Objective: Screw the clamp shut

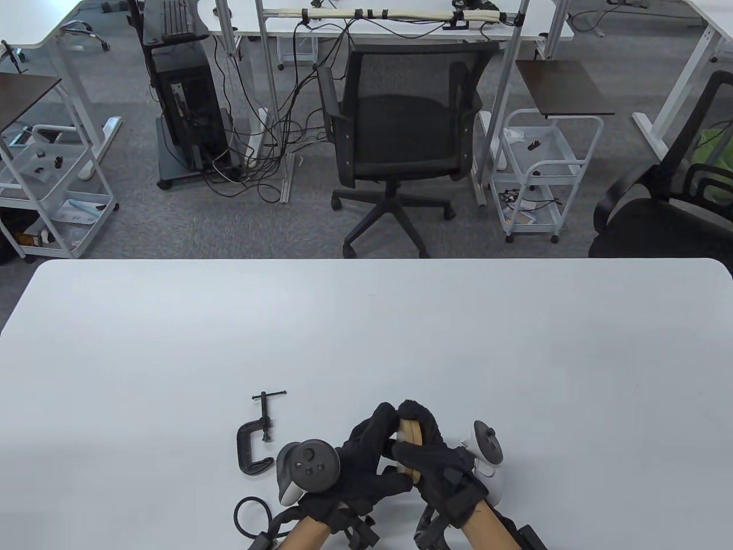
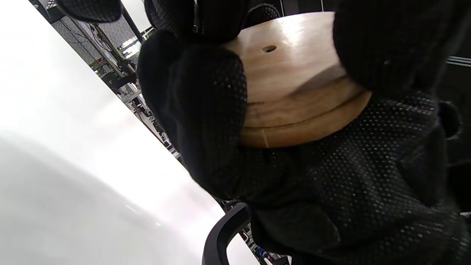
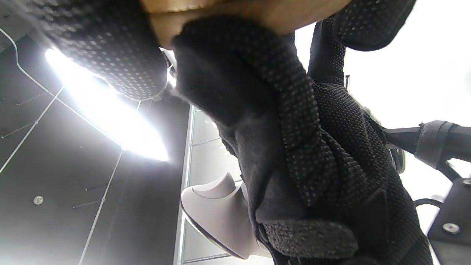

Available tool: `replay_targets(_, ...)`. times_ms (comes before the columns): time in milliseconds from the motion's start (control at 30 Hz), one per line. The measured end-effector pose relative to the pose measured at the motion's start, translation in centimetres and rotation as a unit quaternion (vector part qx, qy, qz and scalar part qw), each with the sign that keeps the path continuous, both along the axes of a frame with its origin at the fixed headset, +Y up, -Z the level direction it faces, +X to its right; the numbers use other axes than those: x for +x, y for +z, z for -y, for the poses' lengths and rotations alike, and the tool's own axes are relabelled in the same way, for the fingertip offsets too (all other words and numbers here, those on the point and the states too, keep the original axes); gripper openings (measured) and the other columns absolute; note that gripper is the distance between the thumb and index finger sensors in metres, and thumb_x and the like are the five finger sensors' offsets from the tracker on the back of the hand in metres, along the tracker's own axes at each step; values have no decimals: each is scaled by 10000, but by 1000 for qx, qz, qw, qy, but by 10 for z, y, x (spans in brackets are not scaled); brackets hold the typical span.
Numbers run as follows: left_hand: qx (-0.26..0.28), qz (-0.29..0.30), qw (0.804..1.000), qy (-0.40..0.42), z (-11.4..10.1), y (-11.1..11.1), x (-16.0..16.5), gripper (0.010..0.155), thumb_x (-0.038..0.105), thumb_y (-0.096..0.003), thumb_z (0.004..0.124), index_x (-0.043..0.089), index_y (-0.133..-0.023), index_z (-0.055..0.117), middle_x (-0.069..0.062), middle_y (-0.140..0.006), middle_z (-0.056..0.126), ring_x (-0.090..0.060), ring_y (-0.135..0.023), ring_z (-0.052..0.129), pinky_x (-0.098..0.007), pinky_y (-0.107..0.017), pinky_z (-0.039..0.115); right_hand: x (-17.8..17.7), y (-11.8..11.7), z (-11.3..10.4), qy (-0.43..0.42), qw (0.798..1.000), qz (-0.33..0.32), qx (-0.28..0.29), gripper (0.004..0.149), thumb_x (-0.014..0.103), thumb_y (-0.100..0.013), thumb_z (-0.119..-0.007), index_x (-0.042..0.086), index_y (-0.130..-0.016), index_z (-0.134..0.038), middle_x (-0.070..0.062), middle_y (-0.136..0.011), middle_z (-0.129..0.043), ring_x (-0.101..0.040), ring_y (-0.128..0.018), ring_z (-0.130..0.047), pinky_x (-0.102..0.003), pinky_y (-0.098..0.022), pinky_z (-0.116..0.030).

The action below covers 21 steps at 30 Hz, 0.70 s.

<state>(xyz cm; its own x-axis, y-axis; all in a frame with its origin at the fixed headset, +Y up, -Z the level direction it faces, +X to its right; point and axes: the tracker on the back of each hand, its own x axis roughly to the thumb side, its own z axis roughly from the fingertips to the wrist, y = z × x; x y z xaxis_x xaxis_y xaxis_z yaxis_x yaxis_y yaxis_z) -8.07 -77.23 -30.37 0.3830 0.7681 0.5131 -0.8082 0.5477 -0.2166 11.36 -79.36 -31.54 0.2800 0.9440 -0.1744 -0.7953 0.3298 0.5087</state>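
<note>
Clamp [image 1: 256, 439], black and lying flat on the table [image 1: 366, 344], sits just left of the left hand [image 1: 358, 458], untouched, while left and right hand [image 1: 426, 458] together grip stacked wooden discs [image 1: 409, 452] between them.

Floor: grey carpet [image 1: 189, 223] runs under everything beyond my bench.
Bench: a white top [image 1: 366, 332] with rounded far corners, bare over most of its surface.
Chair ahead: a black mesh office chair [image 1: 401, 137] on a five-star base faces me, just past the bench's far edge.
Chair at right: a second black chair [image 1: 670, 212] sits partly out of view.
Carts: a white wire cart [image 1: 538, 172] right of the middle chair, another white cart [image 1: 51, 189] at far left.
Computer stand: a black stand [image 1: 183, 97] with loose cables [image 1: 269, 143] trailing on the carpet beside it.
Far desks: white desks [image 1: 395, 23] on white legs.
Light: a bright ceiling strip [image 3: 106, 110] glares in my right wrist view.
</note>
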Motion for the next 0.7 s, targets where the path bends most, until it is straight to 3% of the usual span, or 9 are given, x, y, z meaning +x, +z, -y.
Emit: replay_targets(700, -13, 28, 999, -14, 0, -4, 2, 1054, 614, -351, 900, 318, -1150, 279, -110, -1210, 534, -434, -1086, 507, -710, -669, 581, 1, 4, 7, 11, 999, 28, -15, 905, 562, -465, -921, 381, -1063, -266, -197, -1104, -182, -538, -861, -485, -561, -511, -713)
